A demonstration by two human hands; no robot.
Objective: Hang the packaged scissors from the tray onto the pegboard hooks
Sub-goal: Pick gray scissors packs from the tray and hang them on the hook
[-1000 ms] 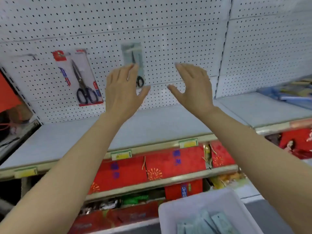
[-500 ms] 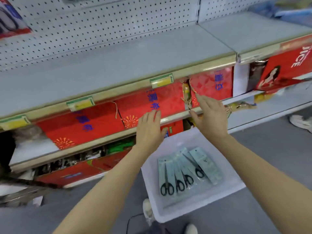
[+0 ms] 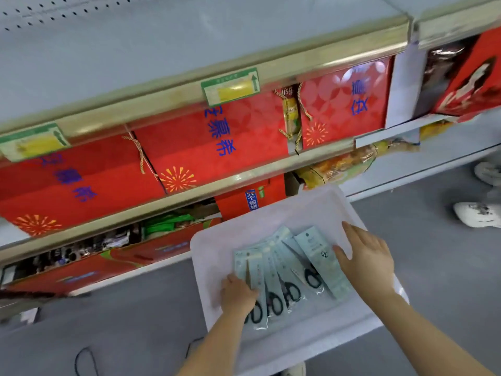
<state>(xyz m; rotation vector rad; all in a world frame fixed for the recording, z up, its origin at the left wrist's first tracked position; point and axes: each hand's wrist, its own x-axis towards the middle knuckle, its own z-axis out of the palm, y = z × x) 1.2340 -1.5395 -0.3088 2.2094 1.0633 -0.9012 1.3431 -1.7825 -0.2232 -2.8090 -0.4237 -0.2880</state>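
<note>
Flat, glossy pale-blue scissors packets [image 3: 287, 270] lie fanned in the white plastic tray [image 3: 206, 256]. The left hand [image 3: 238, 294] presses curled fingers on the leftmost packet; the right hand [image 3: 366, 261] rests spread beside the rightmost. Red gift boxes [image 3: 211, 142] fill the shelf behind.

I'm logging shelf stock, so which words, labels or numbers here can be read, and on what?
Red gift boxes: large blue Chinese characters, too blurred to read.
Shelf price tags: print unreadable.
Scissors packs: print too small.
Small blue label on lower red box: unreadable.

The tray [image 3: 217, 248] is left open from above; its middle is taken up by fanned scissor packs [image 3: 284, 267], and red boxes [image 3: 211, 137] crowd the shelves behind.
</note>
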